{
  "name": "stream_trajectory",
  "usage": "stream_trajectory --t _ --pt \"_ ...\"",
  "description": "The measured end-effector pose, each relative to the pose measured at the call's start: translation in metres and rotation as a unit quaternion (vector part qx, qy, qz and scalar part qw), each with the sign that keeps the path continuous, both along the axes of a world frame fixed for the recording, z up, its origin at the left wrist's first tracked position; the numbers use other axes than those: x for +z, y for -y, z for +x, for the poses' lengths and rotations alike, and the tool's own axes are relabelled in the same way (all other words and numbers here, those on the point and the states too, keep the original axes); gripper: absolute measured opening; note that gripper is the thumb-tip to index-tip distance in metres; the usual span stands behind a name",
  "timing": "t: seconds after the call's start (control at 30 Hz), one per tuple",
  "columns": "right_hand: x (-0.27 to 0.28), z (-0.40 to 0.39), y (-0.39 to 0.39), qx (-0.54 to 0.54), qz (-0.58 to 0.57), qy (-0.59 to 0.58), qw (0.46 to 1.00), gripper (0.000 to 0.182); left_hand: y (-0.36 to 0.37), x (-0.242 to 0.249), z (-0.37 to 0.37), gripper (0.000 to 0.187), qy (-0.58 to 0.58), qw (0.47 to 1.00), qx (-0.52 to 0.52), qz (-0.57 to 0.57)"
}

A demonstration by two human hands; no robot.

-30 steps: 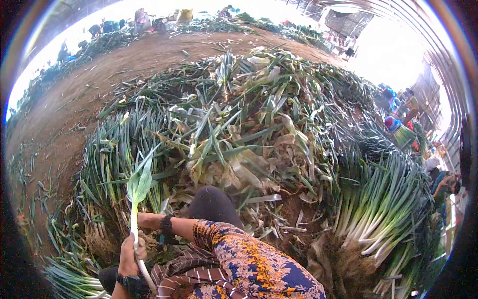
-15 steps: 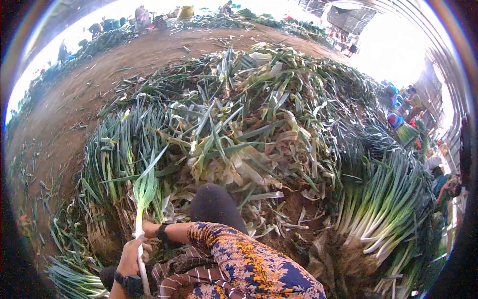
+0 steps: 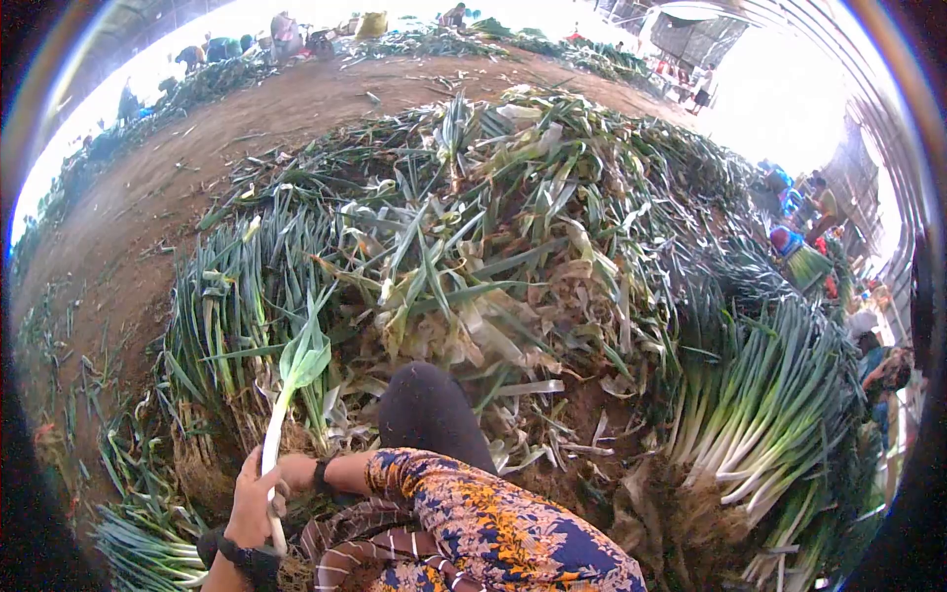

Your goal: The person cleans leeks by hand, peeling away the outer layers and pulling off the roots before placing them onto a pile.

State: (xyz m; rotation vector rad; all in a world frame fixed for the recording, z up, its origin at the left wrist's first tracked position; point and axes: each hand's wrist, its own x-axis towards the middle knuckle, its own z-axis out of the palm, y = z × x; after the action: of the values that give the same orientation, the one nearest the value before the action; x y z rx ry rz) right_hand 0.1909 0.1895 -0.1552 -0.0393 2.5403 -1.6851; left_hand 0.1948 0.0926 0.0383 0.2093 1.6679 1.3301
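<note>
A single leek [image 3: 275, 424] stands tilted in front of me, its white stalk low and its green leaves up. My left hand [image 3: 254, 505], with a dark band on the wrist, is closed around the stalk near its lower end. My right hand [image 3: 296, 473] is close against the far side of the same stalk. Its fingers are mostly hidden behind the leek and my left hand. Just beyond them, a row of untrimmed leeks [image 3: 222, 331] leans with roots down.
A large heap of stripped leaves [image 3: 513, 247] spreads ahead of my knee [image 3: 424, 409]. Cleaned white leeks [image 3: 760, 434] lie in a pile at right, and more leeks [image 3: 148, 553] at lower left. Other people [image 3: 819, 207] sit farther off.
The held leek has tipped slightly to the right, and its leafy top looks wider. My right hand has shifted a little lower along the stalk. My left hand stays closed around it.
</note>
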Motion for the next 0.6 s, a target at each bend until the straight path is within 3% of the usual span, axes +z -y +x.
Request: stream_trajectory --t 0.03,0.07,0.1,0.13,0.2,0.23,0.33,0.4,0.47,0.5,0.6 --pt "0.006 0.007 0.005 0.0 0.038 -0.025 0.999 0.021 0.001 -0.002 -0.001 0.028 0.012 1.0 -0.002 -0.02" --pt "0.007 0.012 0.01 0.0 0.074 -0.049 0.996 0.021 0.002 -0.007 -0.004 0.024 0.038 0.999 -0.003 -0.027" --pt "-0.039 -0.004 0.017 -0.02 0.074 -0.096 0.992 0.02 0.004 -0.013 -0.008 0.02 0.064 0.997 -0.004 -0.034" --pt "-0.033 -0.002 0.013 -0.024 0.107 -0.071 0.991 0.019 0.006 -0.017 -0.011 0.016 0.09 0.995 -0.004 -0.042" --pt "-0.014 0.002 -0.001 -0.031 0.175 -0.021 0.984 0.018 0.008 -0.015 -0.013 0.016 0.122 0.991 0.002 -0.052" --pt "-0.045 -0.014 0.002 -0.047 0.206 0.04 0.977 0.018 0.009 -0.014 -0.013 0.017 0.138 0.989 0.004 -0.057" --pt "-0.048 -0.009 -0.019 -0.041 0.283 0.055 0.957 0.018 0.016 -0.023 -0.02 0.019 0.153 0.987 0.031 -0.042" --pt "-0.081 -0.014 -0.025 -0.061 0.27 0.059 0.959 0.017 0.019 -0.025 -0.025 0.02 0.105 0.993 0.003 -0.053" --pt "-0.035 0.007 -0.045 -0.068 0.235 0.089 0.965 0.016 0.023 -0.031 -0.027 0.02 0.097 0.993 -0.007 -0.06" --pt "-0.047 0.0 -0.046 -0.128 0.234 0.104 0.958 0.015 0.022 -0.031 -0.027 0.02 0.099 0.994 -0.009 -0.053" --pt "-0.072 -0.028 -0.078 -0.12 0.172 0.14 0.968 0.028 0.024 -0.03 -0.028 0.022 0.1 0.994 -0.008 -0.035"
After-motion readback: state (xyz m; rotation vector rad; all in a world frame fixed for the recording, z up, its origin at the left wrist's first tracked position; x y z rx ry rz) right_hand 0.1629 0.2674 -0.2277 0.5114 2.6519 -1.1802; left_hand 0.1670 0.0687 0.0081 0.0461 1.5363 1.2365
